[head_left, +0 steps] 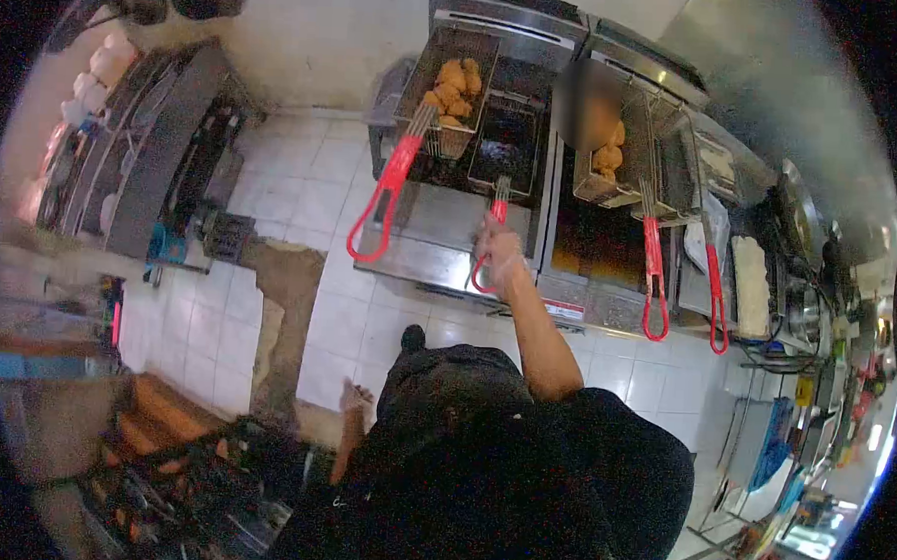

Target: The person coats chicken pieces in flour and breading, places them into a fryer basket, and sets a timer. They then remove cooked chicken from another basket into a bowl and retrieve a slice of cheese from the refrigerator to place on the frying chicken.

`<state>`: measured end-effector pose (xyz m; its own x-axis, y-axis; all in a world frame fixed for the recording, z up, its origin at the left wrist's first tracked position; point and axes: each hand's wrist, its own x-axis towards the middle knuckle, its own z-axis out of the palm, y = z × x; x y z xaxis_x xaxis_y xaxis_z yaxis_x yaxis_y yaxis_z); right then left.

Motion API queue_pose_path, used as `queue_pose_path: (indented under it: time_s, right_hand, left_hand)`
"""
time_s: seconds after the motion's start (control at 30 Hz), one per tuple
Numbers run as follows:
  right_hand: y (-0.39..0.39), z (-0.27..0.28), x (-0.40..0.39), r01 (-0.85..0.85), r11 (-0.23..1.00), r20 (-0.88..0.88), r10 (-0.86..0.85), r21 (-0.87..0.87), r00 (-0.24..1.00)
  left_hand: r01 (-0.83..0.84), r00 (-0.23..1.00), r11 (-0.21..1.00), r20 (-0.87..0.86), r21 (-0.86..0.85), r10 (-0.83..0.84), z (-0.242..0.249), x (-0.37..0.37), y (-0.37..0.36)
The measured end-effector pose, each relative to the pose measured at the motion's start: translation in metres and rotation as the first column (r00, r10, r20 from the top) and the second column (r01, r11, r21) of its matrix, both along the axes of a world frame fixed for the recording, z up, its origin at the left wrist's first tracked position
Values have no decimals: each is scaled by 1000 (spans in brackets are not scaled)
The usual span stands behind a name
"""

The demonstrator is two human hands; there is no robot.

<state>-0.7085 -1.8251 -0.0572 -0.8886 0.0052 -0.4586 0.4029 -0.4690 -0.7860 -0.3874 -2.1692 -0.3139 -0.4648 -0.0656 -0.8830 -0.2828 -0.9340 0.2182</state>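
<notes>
My right hand [503,252] is closed around the red handle [497,214] of a fryer basket. That wire basket [508,142] sits low in the dark oil of the left fryer; what lies in it is hard to make out. To its left, a second basket [490,57] with golden-brown fried chicken [455,87] is raised above the oil, its red handle [384,202] pointing toward me. My left hand [356,396] hangs by my left side, away from the fryer. It looks empty, with the fingers partly apart, though small and blurred.
Another basket [628,173] with fried pieces [608,159] is raised over the right fryer's brown oil [599,262]. Red handles [654,279] jut past the fryer front. A metal rack [164,157] stands at left on the tiled floor [333,295]. Pans and a bowl [800,305] crowd the right counter.
</notes>
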Motion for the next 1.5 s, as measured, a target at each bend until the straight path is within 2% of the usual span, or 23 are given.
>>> queue_pose_path:
  time_s: [0.03,0.07,0.1,0.13,0.17,0.2,0.27,0.33,0.43,0.47,0.57,0.67,0.9,0.93,1.0,1.03,1.1,1.17,1.2,1.3,1.37,1.43,1.5]
  right_hand:
    - [-2,1,2,5,996,-64,-11,-92,998]
    - [-10,9,1,118,991,39,-116,-66,993]
    - [-4,-9,-1,139,988,41,-137,-60,990]
    - [5,-49,-5,-39,972,-130,71,230,989]
    - [9,-71,-8,-159,840,-226,314,519,922]
    - [1,-55,0,-145,844,-220,294,516,930]
    - [-18,2,17,16,985,73,-28,170,997]
    - [-19,4,22,26,986,67,-38,167,997]
    - [-20,20,28,43,992,46,-49,115,998]
    - [-22,25,34,47,997,54,-51,66,997]
    - [-23,35,39,-5,995,42,1,95,999]
    - [-20,44,40,-15,994,84,5,110,996]
    - [-16,24,31,13,989,3,-14,150,1000]
    - [-14,5,27,-8,986,-1,8,169,1000]
    - [-14,1,20,-22,982,-16,25,186,1000]
    - [-18,7,17,-56,975,27,52,217,998]
    - [-22,3,12,-80,966,65,66,245,996]
    - [-23,-31,2,-17,998,-121,24,60,992]
    - [-22,-30,-3,-136,985,-56,142,104,988]
    - [-33,-22,3,-77,997,-47,78,24,996]
    - [-38,-21,0,-30,999,-45,29,-19,999]
    - [-40,-29,-1,-45,983,-1,46,179,999]
    - [-38,-51,-5,-34,989,-25,38,144,999]
  left_hand:
    - [75,996,981,-24,-179,-80,20,-24,-14]
    - [137,987,927,-36,-350,-159,41,-50,-27]
    - [176,977,952,-75,-249,-200,13,-69,-64]
    - [167,943,920,-214,-356,-254,58,-89,-66]
    - [185,939,915,-211,-358,-272,57,-109,-82]
    - [219,956,915,-113,-340,-271,46,-126,-108]
    - [261,961,912,-4,-316,-276,41,-148,-120]
    - [159,974,942,-112,-297,-199,53,-148,-110]
    - [232,972,961,11,-152,-233,58,-145,-91]
    - [185,983,963,38,-198,-181,6,-135,-91]
    - [252,968,955,58,-156,-246,42,-113,-58]
    - [246,957,948,203,-201,-205,39,-98,-40]
    - [291,939,921,262,-258,-223,48,-106,-32]
    - [288,941,922,255,-261,-222,28,-100,-40]
    - [256,850,928,-395,-269,-349,-9,-93,-60]
    - [257,845,927,-402,-274,-353,-13,-101,-59]
    - [133,987,960,-52,-247,-150,-16,-118,-52]
    - [196,977,968,-49,-156,-206,-18,-126,-62]
    - [254,966,965,-42,-61,-257,-19,-129,-69]
    - [421,899,904,-96,-72,-426,-5,-131,-68]
    - [256,967,956,20,-140,-256,26,-135,-49]
    - [383,924,915,68,-129,-377,51,-136,-43]
    - [420,882,693,85,-586,-463,68,-129,-26]
